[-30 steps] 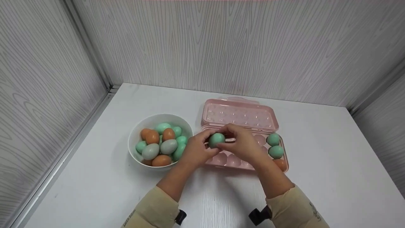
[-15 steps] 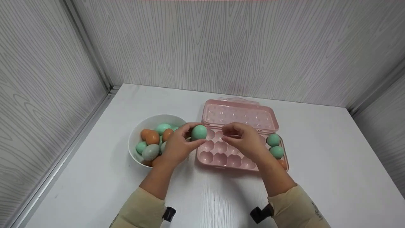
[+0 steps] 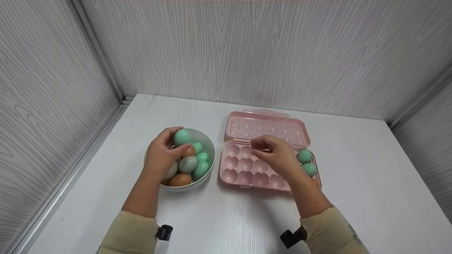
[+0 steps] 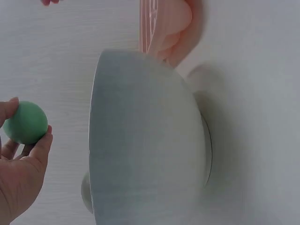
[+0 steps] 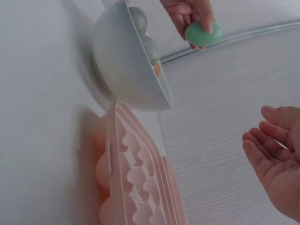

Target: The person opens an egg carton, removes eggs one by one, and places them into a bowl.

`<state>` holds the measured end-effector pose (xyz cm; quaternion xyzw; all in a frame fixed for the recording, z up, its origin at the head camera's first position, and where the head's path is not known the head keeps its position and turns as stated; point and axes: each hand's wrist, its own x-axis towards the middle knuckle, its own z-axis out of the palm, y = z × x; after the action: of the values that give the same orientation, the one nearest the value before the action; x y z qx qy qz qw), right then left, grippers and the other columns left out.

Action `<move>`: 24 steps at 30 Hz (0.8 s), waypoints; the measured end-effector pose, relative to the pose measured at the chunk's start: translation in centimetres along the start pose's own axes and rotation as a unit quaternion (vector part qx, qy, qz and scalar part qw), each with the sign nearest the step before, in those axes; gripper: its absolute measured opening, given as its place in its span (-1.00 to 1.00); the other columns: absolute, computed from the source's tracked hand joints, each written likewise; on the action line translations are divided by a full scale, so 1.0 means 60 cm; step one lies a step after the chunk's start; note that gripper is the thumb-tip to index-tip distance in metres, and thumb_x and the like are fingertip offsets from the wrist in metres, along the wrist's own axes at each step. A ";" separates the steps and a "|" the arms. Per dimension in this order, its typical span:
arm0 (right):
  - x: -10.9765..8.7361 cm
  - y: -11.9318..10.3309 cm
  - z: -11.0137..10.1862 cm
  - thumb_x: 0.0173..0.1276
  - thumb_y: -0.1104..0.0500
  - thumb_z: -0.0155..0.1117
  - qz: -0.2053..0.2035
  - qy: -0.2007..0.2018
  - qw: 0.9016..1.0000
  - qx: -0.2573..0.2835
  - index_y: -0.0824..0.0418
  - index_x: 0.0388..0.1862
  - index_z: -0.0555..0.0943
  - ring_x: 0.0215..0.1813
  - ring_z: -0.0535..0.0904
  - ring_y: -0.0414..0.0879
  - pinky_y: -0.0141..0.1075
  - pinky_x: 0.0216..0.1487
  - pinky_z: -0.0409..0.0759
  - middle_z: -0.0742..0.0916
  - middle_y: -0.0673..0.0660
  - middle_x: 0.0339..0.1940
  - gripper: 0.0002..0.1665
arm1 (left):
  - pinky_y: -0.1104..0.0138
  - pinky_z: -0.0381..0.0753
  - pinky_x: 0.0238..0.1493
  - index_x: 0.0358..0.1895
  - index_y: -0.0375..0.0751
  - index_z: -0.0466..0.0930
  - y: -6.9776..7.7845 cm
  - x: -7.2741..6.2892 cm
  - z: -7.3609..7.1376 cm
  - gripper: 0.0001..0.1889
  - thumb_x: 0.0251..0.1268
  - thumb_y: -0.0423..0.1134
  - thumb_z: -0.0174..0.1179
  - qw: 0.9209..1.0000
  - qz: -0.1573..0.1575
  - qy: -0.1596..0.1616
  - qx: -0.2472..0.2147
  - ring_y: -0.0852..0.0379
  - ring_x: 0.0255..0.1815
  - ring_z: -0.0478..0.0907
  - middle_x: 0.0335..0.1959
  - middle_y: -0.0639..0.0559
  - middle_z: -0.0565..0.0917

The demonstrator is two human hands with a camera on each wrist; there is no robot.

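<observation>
Over the white bowl [image 3: 209, 141], my left hand [image 3: 157, 157] grips a green egg [image 3: 182, 137] between thumb and fingers. In the left wrist view the green egg [image 4: 27, 123] hangs clear of the bowl's rim. Inside the bowl lie several eggs, among them a grey egg [image 3: 188, 164] and an orange egg [image 3: 180, 180]; the left hand hides some. My right hand [image 3: 277, 155] hovers above the pink egg box [image 3: 246, 164], fingers loosely curled and holding nothing, as the right wrist view confirms. Two green eggs [image 3: 304, 156] sit in the box's right end, beside a mostly hidden orange egg [image 3: 315, 182].
The egg box's lid [image 3: 268, 130] is folded back behind its cups, towards the rear wall [image 3: 226, 53]. Bowl and box stand side by side on a white table [image 3: 356, 158], with a narrow gap between them. A side wall [image 3: 46, 88] rises at the left.
Both hands were at the green egg above the box. The right hand let go, and the left hand carried the egg leftward over the bowl. The right hand has stayed nearly in place.
</observation>
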<state>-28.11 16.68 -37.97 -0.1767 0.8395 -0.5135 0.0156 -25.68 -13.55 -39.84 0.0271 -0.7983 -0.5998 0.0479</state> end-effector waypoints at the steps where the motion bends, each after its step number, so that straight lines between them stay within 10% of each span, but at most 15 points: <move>1: 0.000 0.000 -0.001 0.15 0.28 0.32 0.001 0.000 1.000 -0.002 0.24 -0.15 0.62 -0.16 0.62 -0.11 -0.36 -0.12 0.60 0.68 0.11 -0.24 -0.74 | 0.31 0.35 0.22 0.20 -0.04 0.37 -0.004 0.001 -0.009 -0.41 0.05 -0.15 0.33 1.000 -0.005 0.006 -0.004 0.17 0.25 0.32 0.20 0.08 0.42; 12: -0.004 0.003 -0.006 0.14 0.31 0.32 0.011 -0.002 1.000 0.012 0.25 -0.13 0.61 -0.19 0.63 -0.09 -0.37 -0.19 0.61 0.69 0.12 -0.24 -0.73 | 0.11 0.36 0.21 0.23 -0.09 0.31 -0.057 -0.004 -0.073 -0.38 0.09 -0.07 0.29 0.996 -0.067 0.034 0.053 -0.03 0.28 0.29 0.24 -0.07 0.36; 24: -0.010 0.003 -0.009 0.17 0.24 0.32 0.031 -0.009 0.999 -0.004 0.22 -0.14 0.61 -0.21 0.59 -0.08 -0.41 -0.21 0.60 0.68 0.12 -0.24 -0.75 | 0.01 0.37 0.17 0.25 -0.12 0.29 -0.073 0.000 -0.068 -0.45 0.17 -0.22 0.21 0.981 -0.108 0.030 0.161 -0.14 0.27 0.26 0.25 -0.15 0.35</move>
<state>-27.70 17.43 -37.98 -0.1552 0.8466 -0.5076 0.0379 -25.30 -18.69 -42.90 0.1381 -0.8751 -0.4639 0.0020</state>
